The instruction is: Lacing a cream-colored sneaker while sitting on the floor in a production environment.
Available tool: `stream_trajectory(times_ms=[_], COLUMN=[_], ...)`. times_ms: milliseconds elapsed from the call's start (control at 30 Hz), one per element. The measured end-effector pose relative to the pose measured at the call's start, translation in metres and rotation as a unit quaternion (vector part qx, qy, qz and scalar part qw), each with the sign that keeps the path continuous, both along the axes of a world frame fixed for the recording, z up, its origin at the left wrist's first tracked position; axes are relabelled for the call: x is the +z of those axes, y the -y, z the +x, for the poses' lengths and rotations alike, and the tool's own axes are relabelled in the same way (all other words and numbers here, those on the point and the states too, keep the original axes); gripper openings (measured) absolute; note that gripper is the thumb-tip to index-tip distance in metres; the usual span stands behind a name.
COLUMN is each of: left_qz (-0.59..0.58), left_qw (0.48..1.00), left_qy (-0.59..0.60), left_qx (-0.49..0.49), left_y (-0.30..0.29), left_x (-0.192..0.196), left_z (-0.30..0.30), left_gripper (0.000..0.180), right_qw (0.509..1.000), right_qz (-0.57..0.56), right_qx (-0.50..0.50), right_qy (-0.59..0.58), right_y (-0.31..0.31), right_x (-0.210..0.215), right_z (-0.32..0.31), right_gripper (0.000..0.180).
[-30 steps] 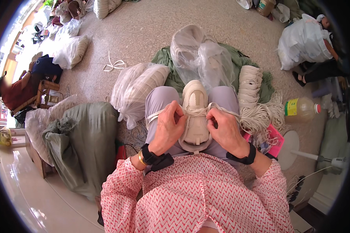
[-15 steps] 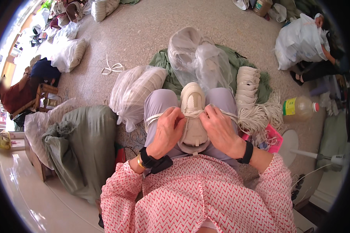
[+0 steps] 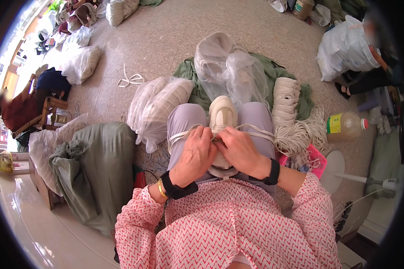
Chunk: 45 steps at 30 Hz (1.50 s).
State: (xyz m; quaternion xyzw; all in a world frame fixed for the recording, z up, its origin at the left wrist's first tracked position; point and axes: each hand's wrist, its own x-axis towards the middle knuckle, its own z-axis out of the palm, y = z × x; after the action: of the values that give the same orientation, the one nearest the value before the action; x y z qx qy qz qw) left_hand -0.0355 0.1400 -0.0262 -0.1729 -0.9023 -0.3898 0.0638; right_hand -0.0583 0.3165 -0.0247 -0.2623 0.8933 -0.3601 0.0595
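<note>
**Both hands on the laces of a cream shoe in our lap**

We sit with a cream-white shoe (image 3: 222, 117) lying lengthwise between our thighs, its toe pointing away from us and its rounded toe cap showing pale and clean above our knuckles. Flat off-white laces (image 3: 180, 134) run out from its middle to both sides, draped across each leg.

Our left hand (image 3: 195, 154) is curled over the middle of the shoe, its fingers bent and pinched together on the lace where it meets the upper. Our right hand (image 3: 239, 151) sits just beside it, touching it, with its fingertips likewise closed on the lace at the same spot. Each wrist wears a black band.

Going left to right on the floor: a grey-green sack (image 3: 96, 170) slumps beside our left leg, what it holds hidden. Next, a clear plastic bag (image 3: 155, 107) leans against our left knee, packed with pale soles or shoe parts. Ahead of the toe, two more clear bags (image 3: 231, 67) rest on a green cloth (image 3: 300, 96), with whitish pieces inside that we cannot make out. To the right stands a stack of white soles (image 3: 286, 101), with a heap of loose white laces (image 3: 300, 136) below it, then a plastic bottle (image 3: 345, 126) lying on its side.
</note>
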Motion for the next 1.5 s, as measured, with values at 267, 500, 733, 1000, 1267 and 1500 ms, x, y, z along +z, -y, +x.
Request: stream_trajectory(times_ms=[267, 500, 733, 1000, 1267, 1500], left_qz=[0.044, 0.183, 0.234, 0.342, 0.266, 0.097], left_qw=[0.999, 0.973, 0.896, 0.872, 0.888, 0.943], left_qy=[0.01, 0.122, 0.311, 0.323, 0.339, 0.218], left_qx=[0.012, -0.064, -0.212, -0.137, 0.162, 0.233], left_y=[-0.002, 0.017, 0.002, 0.023, 0.145, 0.187], left_x=[0.007, 0.021, 0.049, 0.023, 0.033, 0.04], left_z=[0.0, -0.017, -0.027, -0.018, 0.022, 0.034], left_gripper=[0.015, 0.014, 0.012, 0.017, 0.027, 0.023], right_qw=[0.996, 0.944, 0.875, 0.811, 0.779, 0.821], right_qz=[-0.024, -0.198, -0.324, -0.407, -0.399, -0.22], right_qx=[0.01, 0.045, 0.037, -0.041, -0.297, -0.474], right_qy=[-0.084, 0.261, 0.357, 0.417, 0.383, 0.23], right_y=[-0.002, -0.051, -0.046, -0.076, -0.281, -0.343], right_x=[-0.002, 0.117, 0.097, 0.072, -0.017, -0.03], right_z=[-0.005, -0.005, -0.019, -0.006, 0.039, 0.049], right_gripper=[0.013, 0.017, 0.013, 0.021, 0.02, 0.017])
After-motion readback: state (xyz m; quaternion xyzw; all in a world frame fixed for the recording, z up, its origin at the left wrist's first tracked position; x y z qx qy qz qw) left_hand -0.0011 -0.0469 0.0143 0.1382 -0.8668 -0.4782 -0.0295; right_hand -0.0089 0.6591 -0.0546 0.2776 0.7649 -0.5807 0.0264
